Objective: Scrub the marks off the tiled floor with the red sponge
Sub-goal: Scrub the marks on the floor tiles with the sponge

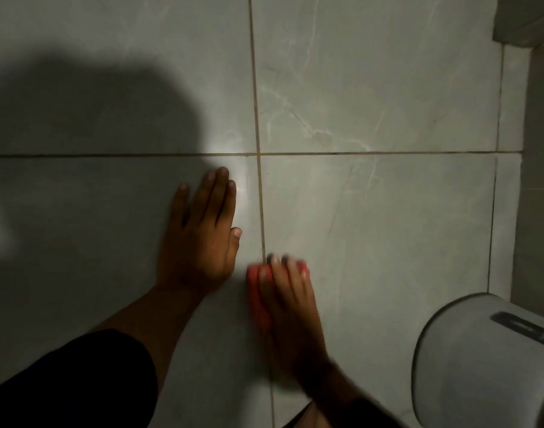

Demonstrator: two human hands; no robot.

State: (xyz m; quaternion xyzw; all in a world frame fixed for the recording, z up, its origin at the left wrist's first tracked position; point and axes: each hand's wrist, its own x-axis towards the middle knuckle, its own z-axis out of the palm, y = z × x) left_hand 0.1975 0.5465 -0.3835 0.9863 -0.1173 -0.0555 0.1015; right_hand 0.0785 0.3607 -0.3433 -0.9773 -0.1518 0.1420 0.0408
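The red sponge (258,291) lies on the grey tiled floor (372,227), right on a vertical grout line. My right hand (290,307) presses down on it with the fingers over its top; the hand is blurred by motion. Only the sponge's left side and a corner at the right show. My left hand (199,236) rests flat on the tile just left of the grout line, fingers together, holding nothing. A faint dark streak (259,256) shows beside the grout just above the sponge.
A white round lidded bin (480,362) stands at the lower right. A wall (539,180) with tiled skirting runs along the right edge. A large shadow covers the tiles at the left. Bare tiles stretch ahead.
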